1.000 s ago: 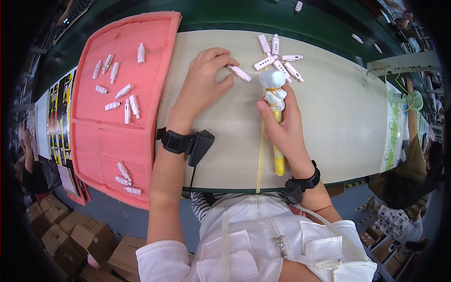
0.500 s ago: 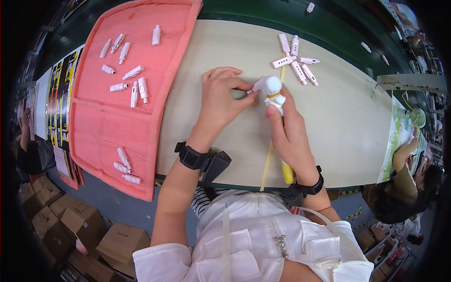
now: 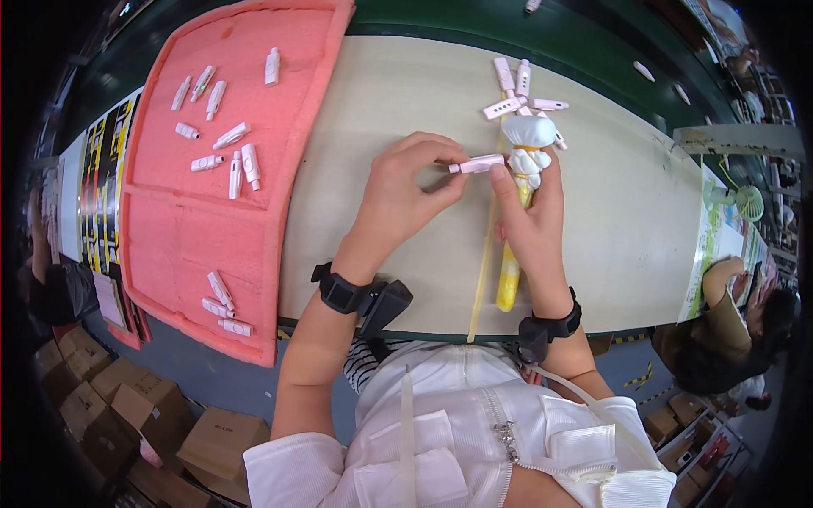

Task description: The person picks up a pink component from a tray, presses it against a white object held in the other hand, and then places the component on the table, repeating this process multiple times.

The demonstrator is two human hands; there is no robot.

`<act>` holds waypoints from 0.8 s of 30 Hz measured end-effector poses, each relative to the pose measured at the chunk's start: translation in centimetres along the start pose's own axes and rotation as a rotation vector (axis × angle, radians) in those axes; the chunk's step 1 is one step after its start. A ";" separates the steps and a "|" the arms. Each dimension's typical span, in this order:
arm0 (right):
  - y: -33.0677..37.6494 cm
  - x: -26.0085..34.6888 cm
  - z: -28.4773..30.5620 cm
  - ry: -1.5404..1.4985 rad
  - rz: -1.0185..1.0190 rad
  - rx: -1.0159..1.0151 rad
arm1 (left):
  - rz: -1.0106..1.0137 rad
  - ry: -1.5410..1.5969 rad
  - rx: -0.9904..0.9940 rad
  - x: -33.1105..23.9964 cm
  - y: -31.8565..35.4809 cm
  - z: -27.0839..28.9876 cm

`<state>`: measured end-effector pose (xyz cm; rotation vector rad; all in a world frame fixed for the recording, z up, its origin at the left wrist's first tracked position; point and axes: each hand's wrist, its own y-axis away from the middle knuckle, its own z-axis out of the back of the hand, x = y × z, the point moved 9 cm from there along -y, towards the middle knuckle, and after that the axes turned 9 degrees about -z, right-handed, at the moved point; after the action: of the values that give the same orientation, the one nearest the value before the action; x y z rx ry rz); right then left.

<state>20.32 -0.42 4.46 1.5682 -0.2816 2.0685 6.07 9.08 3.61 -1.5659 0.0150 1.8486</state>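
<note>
My left hand (image 3: pixel 413 188) pinches the narrow end of a small pale pink stick-shaped device (image 3: pixel 481 163) between thumb and index finger. The device lies nearly level over the table, its wider end meeting the thumb of my right hand (image 3: pixel 529 224). That same right hand is closed round a yellow-handled tool (image 3: pixel 508 284) with a head wrapped in white cloth (image 3: pixel 529 131), tied by a yellow band. Beyond the cloth head, a cluster of similar pink devices (image 3: pixel 501 107) lies on the table, partly hidden by it.
A pink foam mat (image 3: pixel 199 229) on the left carries several more pink devices. Behind the pale table (image 3: pixel 627 220) runs a green surface (image 3: pixel 593 42) with a few scattered devices. A small green fan (image 3: pixel 749 203) and another person's arm (image 3: pixel 720 275) are at the right; cardboard boxes (image 3: pixel 222 440) stand lower left.
The cloth-headed tool has shifted right and swung so its yellow handle shows. The pink device has come out from beside the cloth head and now lies nearly level between both hands.
</note>
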 end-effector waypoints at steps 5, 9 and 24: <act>0.0 0.0 -0.2 -0.249 -0.094 0.045 | 0.365 0.694 -0.014 1.6 1.5 -2.7; 0.3 0.3 0.0 -0.262 -0.058 0.037 | 0.384 0.647 -0.018 2.1 1.5 -2.9; -0.1 -0.3 0.3 -0.241 -0.045 0.057 | 0.242 0.502 -0.519 3.1 0.1 6.8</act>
<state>20.70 -0.55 4.31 1.8442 -0.2729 1.8688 0.12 13.47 2.64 -2.4569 -0.0536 1.6618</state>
